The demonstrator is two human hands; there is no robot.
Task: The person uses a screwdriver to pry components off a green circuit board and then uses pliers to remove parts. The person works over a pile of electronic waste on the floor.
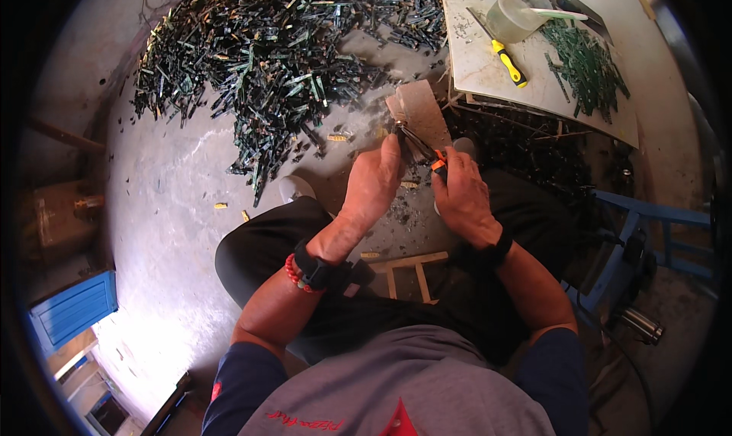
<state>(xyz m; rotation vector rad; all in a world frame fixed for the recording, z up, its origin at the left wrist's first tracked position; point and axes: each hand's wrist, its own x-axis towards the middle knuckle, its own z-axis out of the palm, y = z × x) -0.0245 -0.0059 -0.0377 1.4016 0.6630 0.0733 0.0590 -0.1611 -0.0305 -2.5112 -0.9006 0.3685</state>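
Left hand (374,180): fingers curled shut, pinching a small dark piece (399,131) at the tips; we can't tell what the piece is, too small.
Right hand (461,196): closed round the orange grips of the pliers (422,148); tool nose points up-left to the piece, touching it.
Piece, where: held in the air between both hands, over the floor (175,176), just in front of our knees, below the near-left corner of the board (488,70).
Card (419,112): grey-brown flat bit right behind the hands, tilted; can't tell if it's held or leaning.
Pile (274,47): big heap of dark green strips on the floor, far side & left, well apart from the hands; loose strips trail toward us.
Board: pale sheet at far right, carrying a screwdriver (507,61) w/ yellow handle near its left edge, a clear jug (517,12) at its far edge, a small green strip heap (587,62) by its right edge.
Wrists: black strap + red beads (293,276) on left, black band on right.
Stool (408,272): wooden frame between our legs.
Blue frame (648,230): at right, near our right knee.
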